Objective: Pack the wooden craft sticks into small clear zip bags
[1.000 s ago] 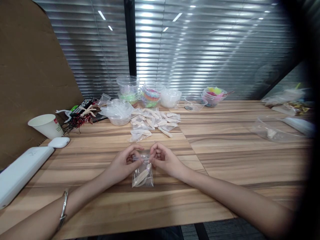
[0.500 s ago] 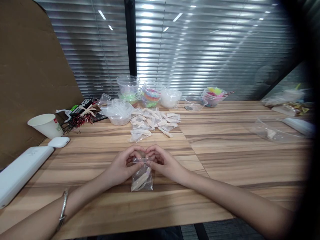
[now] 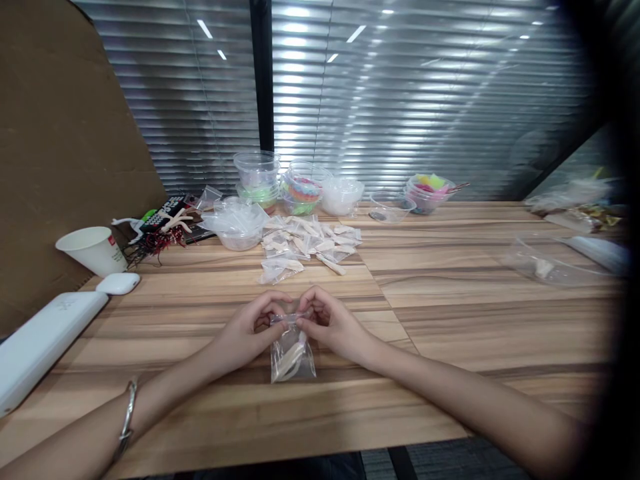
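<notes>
A small clear zip bag (image 3: pixel 293 365) with a pale, beige item inside hangs below my fingers, near the front of the wooden table (image 3: pixel 240 427). My left hand (image 3: pixel 255 327) pinches the bag's top edge at its left part. The top edge's right part is between the thumb and fingers of my right hand (image 3: pixel 327 323). Beyond my hands lies a spread of similar filled bags (image 3: pixel 310 243). Left of that pile, a clear tub (image 3: pixel 237 233) is heaped with plastic bags.
Tubs of coloured pieces (image 3: pixel 304 190) and another such tub (image 3: pixel 430 193) stand near the blinds. A paper cup (image 3: pixel 95 250), a white case (image 3: pixel 118 283) and a long white device (image 3: pixel 47 347) are at left. Another clear tub (image 3: pixel 555 267) sits right.
The held bag has shifted slightly to the right. My right hand has moved a little right, widening the gap between the fingertips of my two hands.
</notes>
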### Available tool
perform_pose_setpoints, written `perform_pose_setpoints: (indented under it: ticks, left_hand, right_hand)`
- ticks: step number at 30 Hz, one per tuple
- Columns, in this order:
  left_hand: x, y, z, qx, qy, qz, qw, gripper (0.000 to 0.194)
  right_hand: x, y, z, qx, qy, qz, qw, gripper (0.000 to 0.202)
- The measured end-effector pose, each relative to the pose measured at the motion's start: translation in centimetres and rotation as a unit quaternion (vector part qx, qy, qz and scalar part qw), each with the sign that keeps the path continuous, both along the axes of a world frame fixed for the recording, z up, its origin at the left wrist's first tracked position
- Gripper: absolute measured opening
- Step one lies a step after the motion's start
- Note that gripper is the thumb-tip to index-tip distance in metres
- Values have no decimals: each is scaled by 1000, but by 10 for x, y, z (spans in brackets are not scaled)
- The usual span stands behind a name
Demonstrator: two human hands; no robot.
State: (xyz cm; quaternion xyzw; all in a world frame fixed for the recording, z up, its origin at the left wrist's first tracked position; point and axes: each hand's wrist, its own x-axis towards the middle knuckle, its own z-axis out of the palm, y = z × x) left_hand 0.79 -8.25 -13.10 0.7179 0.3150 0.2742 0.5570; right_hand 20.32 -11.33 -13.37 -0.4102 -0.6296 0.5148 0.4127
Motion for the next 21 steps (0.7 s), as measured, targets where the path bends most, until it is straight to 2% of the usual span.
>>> perform_pose_setpoints:
  ticks: [10, 16, 21]
  left_hand:
    - [0, 0, 4, 2, 0, 10, 1000, 34]
    - [0, 0, 5, 14, -7, 22, 1000, 29]
    - [0, 3, 4, 33, -11, 29, 999, 26]
  right_hand:
    - [2, 3, -4, 23, -24, -7, 999, 18]
    - [2, 5, -7, 34, 9, 17, 999, 20]
    - [5, 7, -12, 21, 19, 7, 1000, 20]
